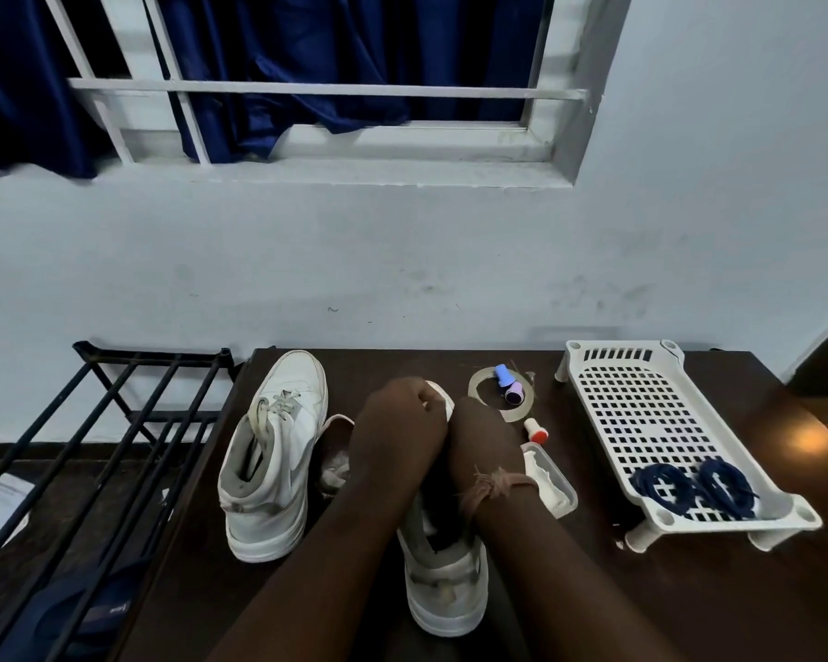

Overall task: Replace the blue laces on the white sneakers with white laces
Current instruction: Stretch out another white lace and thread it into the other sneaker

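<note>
On the dark table [641, 590], left hand [402, 413] and right hand [481, 437] over the near sneaker [445, 594], left fingers pinching its white lace [449, 413], right grasp impossible to tell.

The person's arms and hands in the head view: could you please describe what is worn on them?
Both forearms are bare, with no sleeves in view. The right wrist carries a frayed, reddish-brown thread band, knotted, with loose ends sticking out. The left hand and its wrist show no band, watch or glove. The right hand is gloveless too; no rings can be made out.
</note>
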